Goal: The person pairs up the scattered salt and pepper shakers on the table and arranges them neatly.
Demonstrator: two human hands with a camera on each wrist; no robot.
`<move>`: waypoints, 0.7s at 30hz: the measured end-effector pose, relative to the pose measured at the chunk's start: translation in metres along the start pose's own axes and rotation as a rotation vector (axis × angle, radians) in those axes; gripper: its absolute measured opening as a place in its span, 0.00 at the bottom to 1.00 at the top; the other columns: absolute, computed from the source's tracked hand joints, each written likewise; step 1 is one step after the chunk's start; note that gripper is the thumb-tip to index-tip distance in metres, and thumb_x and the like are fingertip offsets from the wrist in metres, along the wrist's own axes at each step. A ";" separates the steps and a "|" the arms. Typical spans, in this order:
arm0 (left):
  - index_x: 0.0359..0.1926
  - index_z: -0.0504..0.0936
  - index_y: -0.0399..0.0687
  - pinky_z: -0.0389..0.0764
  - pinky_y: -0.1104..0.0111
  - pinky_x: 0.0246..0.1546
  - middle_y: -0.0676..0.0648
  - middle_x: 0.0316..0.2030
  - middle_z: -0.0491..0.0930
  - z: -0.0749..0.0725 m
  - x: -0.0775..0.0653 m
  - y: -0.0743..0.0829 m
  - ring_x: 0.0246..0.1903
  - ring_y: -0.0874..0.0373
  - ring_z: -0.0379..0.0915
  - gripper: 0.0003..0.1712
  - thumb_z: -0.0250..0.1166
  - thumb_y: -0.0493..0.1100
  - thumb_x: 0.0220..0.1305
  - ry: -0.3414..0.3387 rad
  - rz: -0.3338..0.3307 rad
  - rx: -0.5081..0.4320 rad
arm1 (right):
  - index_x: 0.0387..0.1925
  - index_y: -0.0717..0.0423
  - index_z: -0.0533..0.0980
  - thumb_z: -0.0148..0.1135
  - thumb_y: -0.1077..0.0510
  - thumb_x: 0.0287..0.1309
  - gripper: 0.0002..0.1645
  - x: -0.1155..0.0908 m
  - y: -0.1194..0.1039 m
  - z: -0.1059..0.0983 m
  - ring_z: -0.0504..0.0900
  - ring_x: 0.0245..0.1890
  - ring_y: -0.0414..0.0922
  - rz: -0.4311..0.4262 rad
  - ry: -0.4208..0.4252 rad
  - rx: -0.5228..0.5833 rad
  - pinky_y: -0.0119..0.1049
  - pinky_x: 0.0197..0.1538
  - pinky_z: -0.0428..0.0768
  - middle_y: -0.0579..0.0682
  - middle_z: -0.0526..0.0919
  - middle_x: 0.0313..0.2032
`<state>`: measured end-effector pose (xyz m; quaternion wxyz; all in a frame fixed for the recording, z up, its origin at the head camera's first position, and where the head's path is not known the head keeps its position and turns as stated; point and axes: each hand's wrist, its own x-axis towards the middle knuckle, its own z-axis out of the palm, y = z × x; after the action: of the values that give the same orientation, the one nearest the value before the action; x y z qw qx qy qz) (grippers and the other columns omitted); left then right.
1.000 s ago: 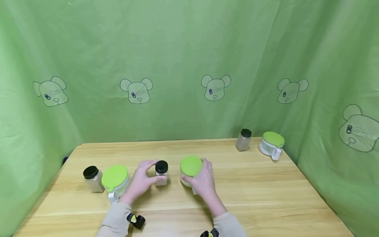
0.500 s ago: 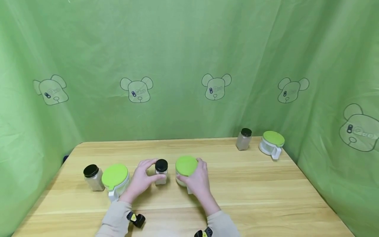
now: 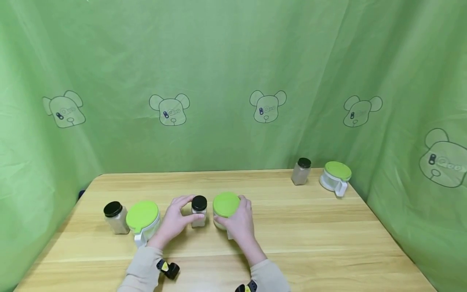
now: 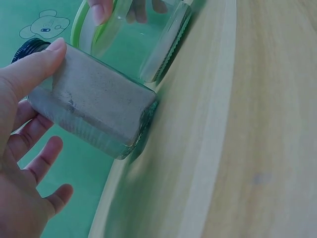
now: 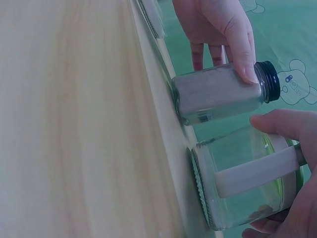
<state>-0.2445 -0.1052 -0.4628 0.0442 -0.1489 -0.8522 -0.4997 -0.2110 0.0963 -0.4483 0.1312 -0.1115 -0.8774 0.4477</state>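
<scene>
Closest in, two pale sleeves (image 3: 143, 267) come from the near side of the worktop (image 3: 328, 247), a small black camera (image 3: 169, 269) strapped at each wrist. And here are the hands, both busy! The left hand (image 3: 174, 222) has the middle jar (image 3: 199, 209) pinched between thumb and forefinger, its other fingers spread loose in the left wrist view; that jar, black-lidded and greyish inside, is upright a little left of the worktop's centre. Right beside it, the right hand (image 3: 242, 222) grips the middle pot (image 3: 226, 205) round its green lid and side, thumb towards the jar, the white handle pointing to the near edge. Near each other, jar and pot, but a slim gap shows between them! Over by the left edge, another pair: the left pot (image 3: 143, 217), green-lidded, handle to the near edge, just beyond the left forearm, and just beside it the left jar (image 3: 117, 219), black lid on, closer to that edge. Now look deep, to the far right corner: the far pot (image 3: 334, 178) sits right in it, handle towards the near edge, with the far jar (image 3: 300, 172) to its left along the far edge. Behind everything hangs the green curtain (image 3: 219, 52), bear heads drawn in a row across it.
</scene>
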 end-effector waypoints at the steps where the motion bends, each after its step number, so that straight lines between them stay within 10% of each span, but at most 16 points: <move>1: 0.62 0.76 0.49 0.59 0.44 0.70 0.43 0.63 0.73 0.000 0.000 0.000 0.67 0.45 0.63 0.40 0.77 0.53 0.47 0.000 0.000 -0.003 | 0.64 0.62 0.61 0.84 0.51 0.27 0.62 -0.001 -0.001 0.000 0.74 0.55 0.61 0.001 0.002 0.001 0.61 0.57 0.77 0.62 0.69 0.57; 21: 0.62 0.76 0.51 0.59 0.43 0.70 0.43 0.63 0.73 -0.001 0.001 -0.005 0.66 0.44 0.63 0.38 0.76 0.52 0.49 -0.001 -0.003 -0.018 | 0.61 0.65 0.62 0.83 0.53 0.25 0.59 -0.009 -0.008 0.019 0.68 0.55 0.60 -0.054 0.136 -0.050 0.60 0.55 0.74 0.65 0.69 0.54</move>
<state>-0.2466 -0.1078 -0.4662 0.0415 -0.1482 -0.8478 -0.5075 -0.2091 0.0742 -0.4535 0.1998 -0.1215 -0.8800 0.4135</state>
